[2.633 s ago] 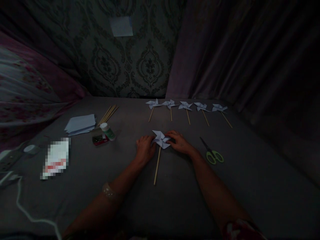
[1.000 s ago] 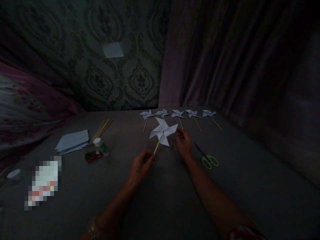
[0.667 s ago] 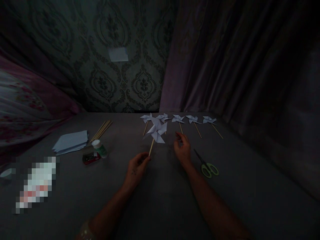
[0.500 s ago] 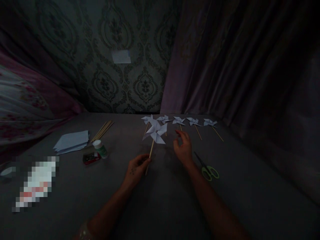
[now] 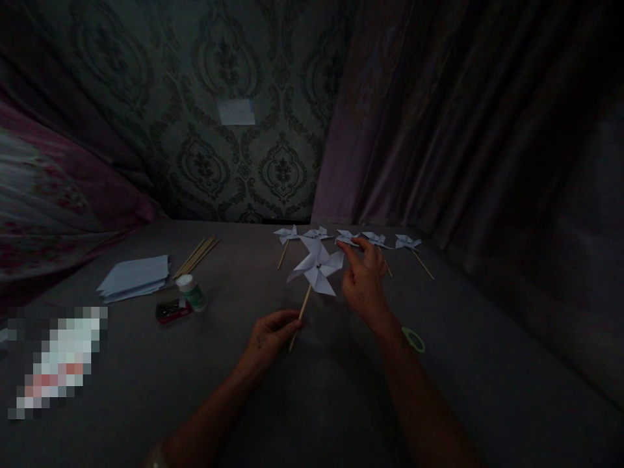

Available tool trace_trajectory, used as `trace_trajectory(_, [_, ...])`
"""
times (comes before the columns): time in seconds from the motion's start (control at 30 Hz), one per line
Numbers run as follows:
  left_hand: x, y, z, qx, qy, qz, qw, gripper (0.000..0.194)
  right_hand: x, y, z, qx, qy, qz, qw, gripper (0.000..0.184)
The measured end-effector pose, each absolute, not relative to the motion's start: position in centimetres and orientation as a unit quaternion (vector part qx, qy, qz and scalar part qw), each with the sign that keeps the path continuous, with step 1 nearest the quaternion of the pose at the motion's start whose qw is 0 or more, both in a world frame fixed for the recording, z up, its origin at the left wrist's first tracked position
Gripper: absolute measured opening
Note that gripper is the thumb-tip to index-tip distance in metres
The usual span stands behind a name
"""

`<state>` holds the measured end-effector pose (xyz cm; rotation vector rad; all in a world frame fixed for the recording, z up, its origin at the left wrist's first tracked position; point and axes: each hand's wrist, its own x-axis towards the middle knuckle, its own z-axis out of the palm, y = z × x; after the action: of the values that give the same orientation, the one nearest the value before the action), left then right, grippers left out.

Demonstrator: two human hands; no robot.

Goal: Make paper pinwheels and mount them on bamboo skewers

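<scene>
Between thumb and fingers, my left hand (image 5: pixel 273 335) grips the wooden stick of a white paper pinwheel (image 5: pixel 318 265), which is tilted a little to the right above the table. Just right of its blades is my right hand (image 5: pixel 363 273), fingers apart and curved, holding nothing that I can see. Behind both hands lies a row of several finished-looking paper pinwheels on sticks, such as the far-left one (image 5: pixel 287 235) and the far-right one (image 5: pixel 408 242). My right hand partly covers a middle one. Green-handled scissors (image 5: pixel 414 340) are mostly hidden under my right forearm.
At left on the grey table lie a stack of white paper (image 5: pixel 136 276), several wooden sticks (image 5: pixel 197 257), a white-capped green bottle (image 5: pixel 192 294) and a small red box (image 5: pixel 173 311) with dark bits inside. A blurred-out object sits at far left. Curtains hang at right.
My left hand and the pinwheel have shifted slightly right and nearer. My right hand has moved right and forward beside the blades, its forearm now covering most of the scissors.
</scene>
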<state>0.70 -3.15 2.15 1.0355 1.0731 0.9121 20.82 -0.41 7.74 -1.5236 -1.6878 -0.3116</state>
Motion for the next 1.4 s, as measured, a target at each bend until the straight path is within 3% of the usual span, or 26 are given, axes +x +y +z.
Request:
trace_trajectory(0.33, [0.5, -2.9, 2.2, 0.432, 0.493, 0.429, 0.622, 0.043, 19.3, -1.0, 7.6, -0.631, -0.701, -0.096, 0.318, 0.050])
trace_trajectory(0.57, [0.3, -2.8, 2.5, 0.433, 0.517, 0.443, 0.591, 0.039, 17.8, -2.6, 8.7, -0.564, -0.794, 0.084, 0.212, 0.037])
trace_trajectory(0.7, [0.4, -2.9, 2.6, 0.428, 0.511, 0.439, 0.603, 0.039, 18.4, -2.3, 9.3, -0.604, -0.730, 0.039, 0.316, 0.029])
trace_trajectory(0.8, [0.6, -3.0, 2.7, 0.429, 0.503, 0.430, 0.615, 0.037, 18.9, -1.6, 9.0, -0.622, -0.668, -0.076, 0.401, 0.041])
trace_trajectory(0.9, [0.6, -3.1, 2.7, 0.436, 0.496, 0.423, 0.620, 0.036, 19.1, -1.4, 8.2, -0.647, -0.662, -0.114, 0.361, 0.056])
trace_trajectory(1.1, [0.4, -3.0, 2.5, 0.438, 0.503, 0.427, 0.610, 0.036, 19.0, -2.2, 7.9, -0.615, -0.751, 0.057, 0.232, 0.030])
trace_trajectory(1.17, [0.4, -3.0, 2.4, 0.444, 0.502, 0.426, 0.608, 0.036, 19.1, -2.3, 8.4, -0.616, -0.742, 0.091, 0.248, 0.030])
trace_trajectory(1.27, [0.5, -3.0, 2.5, 0.438, 0.500, 0.427, 0.614, 0.038, 19.5, -1.9, 8.9, -0.642, -0.687, 0.007, 0.342, 0.032])
trace_trajectory(1.33, [0.5, -3.0, 2.5, 0.433, 0.501, 0.424, 0.617, 0.039, 19.6, -1.5, 8.7, -0.647, -0.653, -0.075, 0.387, 0.045])
trace_trajectory(1.4, [0.6, -3.1, 2.5, 0.437, 0.501, 0.420, 0.617, 0.040, 19.8, -1.2, 8.0, -0.656, -0.646, -0.104, 0.377, 0.056])
